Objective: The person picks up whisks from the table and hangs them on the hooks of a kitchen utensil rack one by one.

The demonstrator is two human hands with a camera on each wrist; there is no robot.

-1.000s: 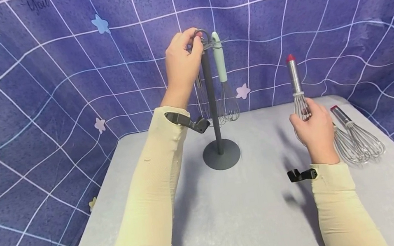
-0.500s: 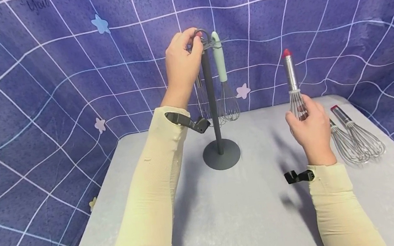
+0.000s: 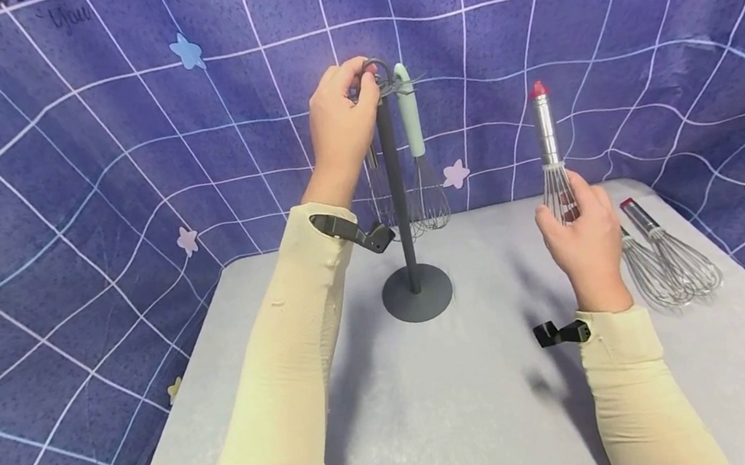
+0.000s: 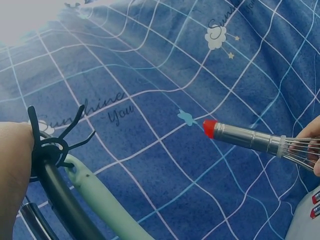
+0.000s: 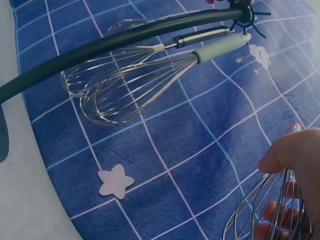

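Observation:
My left hand [image 3: 344,114] grips the ring at the top of a dark grey utensil stand [image 3: 399,197]. From the stand's hooks hangs a whisk with a pale green handle [image 3: 410,121]; a second whisk with a metal handle [image 4: 37,220] hangs beside it, partly behind the hand and pole. On the right, my right hand [image 3: 586,243] holds a whisk with a steel handle and red end cap [image 3: 546,131] by its wires. That whisk is upright, handle up, apart from the stand. In the right wrist view its wire loops [image 5: 270,205] show between thumb and fingers.
Two more red-capped whisks [image 3: 673,260] lie on the grey table [image 3: 494,405] right of my right hand. The stand's round base [image 3: 419,305] rests on the table. A blue grid-patterned cloth [image 3: 250,162] with stars rises behind and along the sides.
My right hand has risen slightly and shifted left with the whisk. My left hand has kept its hold on the stand. The head view has shifted a little.

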